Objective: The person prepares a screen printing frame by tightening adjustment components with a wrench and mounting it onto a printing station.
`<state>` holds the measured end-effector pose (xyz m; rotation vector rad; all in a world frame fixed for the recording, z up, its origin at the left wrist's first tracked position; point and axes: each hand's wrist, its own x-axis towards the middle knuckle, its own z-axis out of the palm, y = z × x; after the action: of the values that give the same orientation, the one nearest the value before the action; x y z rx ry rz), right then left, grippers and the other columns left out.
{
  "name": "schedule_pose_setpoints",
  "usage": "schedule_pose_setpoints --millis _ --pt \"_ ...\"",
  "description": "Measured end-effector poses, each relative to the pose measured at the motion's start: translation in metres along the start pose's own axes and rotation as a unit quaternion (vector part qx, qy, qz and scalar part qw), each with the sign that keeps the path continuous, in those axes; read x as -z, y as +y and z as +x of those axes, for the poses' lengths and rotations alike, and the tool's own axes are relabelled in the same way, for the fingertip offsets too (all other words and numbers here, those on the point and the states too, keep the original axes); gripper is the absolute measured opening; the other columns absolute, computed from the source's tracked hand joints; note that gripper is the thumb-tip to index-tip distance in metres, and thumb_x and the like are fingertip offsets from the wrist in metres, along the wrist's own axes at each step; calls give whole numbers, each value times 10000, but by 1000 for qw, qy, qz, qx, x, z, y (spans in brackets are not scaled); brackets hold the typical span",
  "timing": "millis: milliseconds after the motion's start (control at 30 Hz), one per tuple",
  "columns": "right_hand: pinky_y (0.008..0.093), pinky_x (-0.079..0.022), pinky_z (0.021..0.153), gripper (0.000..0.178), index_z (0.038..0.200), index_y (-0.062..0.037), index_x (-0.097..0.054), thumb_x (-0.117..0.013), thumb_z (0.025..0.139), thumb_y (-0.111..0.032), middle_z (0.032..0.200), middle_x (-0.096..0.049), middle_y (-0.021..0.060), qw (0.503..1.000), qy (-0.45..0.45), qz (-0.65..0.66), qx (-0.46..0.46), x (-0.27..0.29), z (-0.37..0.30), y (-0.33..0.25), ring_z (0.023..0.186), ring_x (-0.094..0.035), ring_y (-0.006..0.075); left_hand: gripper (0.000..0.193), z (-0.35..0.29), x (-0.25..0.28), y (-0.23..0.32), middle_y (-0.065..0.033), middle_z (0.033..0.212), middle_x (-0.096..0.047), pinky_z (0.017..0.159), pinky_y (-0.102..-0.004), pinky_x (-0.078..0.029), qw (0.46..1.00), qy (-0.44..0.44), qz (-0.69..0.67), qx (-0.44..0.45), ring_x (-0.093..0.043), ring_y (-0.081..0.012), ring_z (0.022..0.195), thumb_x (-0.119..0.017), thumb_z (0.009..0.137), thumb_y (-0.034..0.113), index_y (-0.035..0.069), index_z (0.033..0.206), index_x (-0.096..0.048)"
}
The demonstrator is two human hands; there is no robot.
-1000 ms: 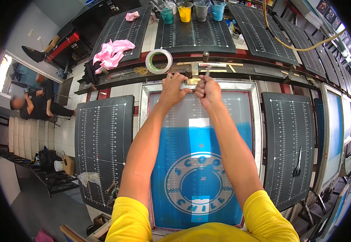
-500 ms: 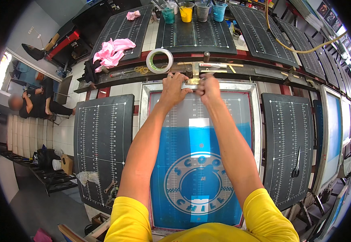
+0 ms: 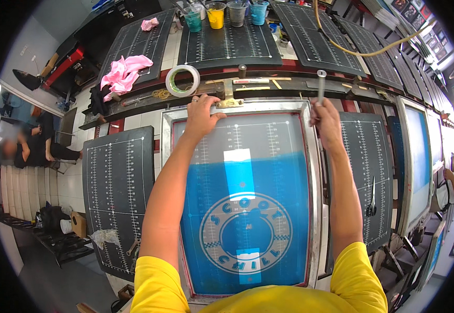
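A screen-printing frame (image 3: 314, 208) with a metal rim and blue-coated mesh lies in front of me, a round lettered design near its bottom. My left hand (image 3: 202, 116) grips the frame's far rail left of its middle, fingers over the rail and thumb on the inner side. Just right of those fingers, a brass-coloured clamp (image 3: 230, 100) meets the same rail. My right hand (image 3: 327, 124) is closed around a metal wrench (image 3: 321, 86), beyond the frame's far right corner. The wrench points away from me, its ring-shaped end up; the lower part is hidden in my fist.
A tape roll (image 3: 182, 81) and a marker (image 3: 251, 81) lie on the dark rail. Beyond are a pink cloth (image 3: 125, 73) and paint cups (image 3: 216, 16). Dark boards flank the frame; scissors (image 3: 372, 198) lie on the right one. A yellow hose (image 3: 362, 53) hangs far right. A person sits left.
My right hand has moved from the clamp to the right, carrying the wrench away from it. My left hand stays on the far rail. The whole view has shifted slightly.
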<state>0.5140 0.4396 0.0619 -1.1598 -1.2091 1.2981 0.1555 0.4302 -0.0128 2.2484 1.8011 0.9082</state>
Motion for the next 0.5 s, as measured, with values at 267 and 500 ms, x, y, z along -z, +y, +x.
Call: schedule_pose_setpoints --millis 267,500 --pt "256 -364 522 334 778 -28 -605 -509 998 -261 637 -500 2 974 123 -188 -15 87 -125 -7 575 -453 76 543 -71 55 15 -123 1324 -565 1079 -374 -354 983 14 -147 105 -487 -255 1277 -693 870 233 42 1344 -509" --pt "237 -305 552 260 1018 -1 -706 -541 975 -196 656 -478 -19 923 127 -343 -118 95 -302 37 616 -390 55 421 -284 119 64 -205 1342 -518 1049 -399 -377 975 56 -54 208 -490 -313 1262 -495 993 218 -23 1338 -486"
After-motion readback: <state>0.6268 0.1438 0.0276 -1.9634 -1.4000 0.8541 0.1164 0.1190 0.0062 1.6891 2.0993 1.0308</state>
